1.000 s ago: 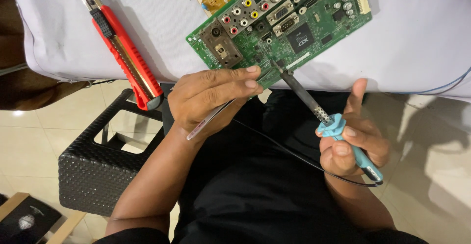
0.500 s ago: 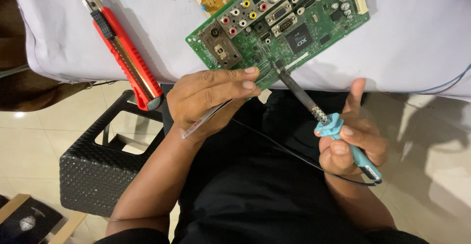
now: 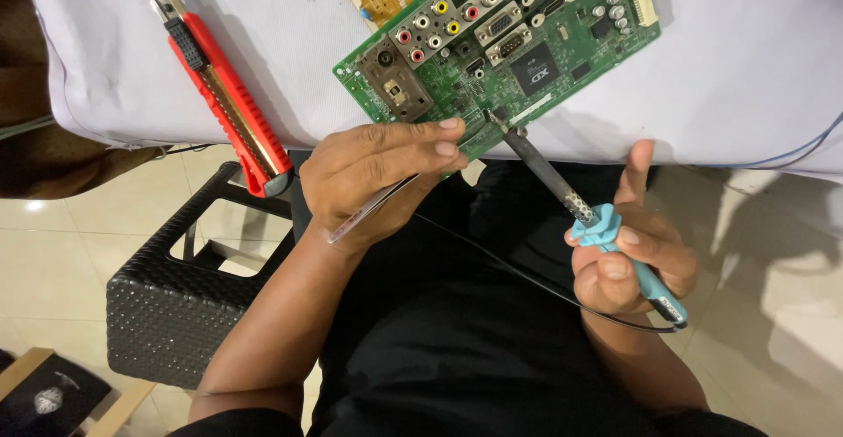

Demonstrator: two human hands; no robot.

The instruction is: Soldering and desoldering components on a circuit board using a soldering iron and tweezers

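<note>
So the green circuit board [image 3: 492, 46] sits on the white cloth-covered table [image 3: 746, 68], overhanging the near edge, up at 12 o'clock from both hands. The soldering iron [image 3: 580, 204] runs on a diagonal: tip at about 11 o'clock touching the board's near edge, blue handle down at 5 o'clock. The right hand [image 3: 628, 257] is wrapped closed round that handle, thumb sticking up. The left hand [image 3: 378, 178] is nearer the board, fingertips resting right on its edge just beside the iron's tip, and it's pinching thin metal tweezers [image 3: 373, 209] that trail back toward 7 o'clock. A red utility knife [image 3: 228, 103] lies off at 10 o'clock, well apart. There's a black woven stool [image 3: 167, 314] down on the floor.
</note>
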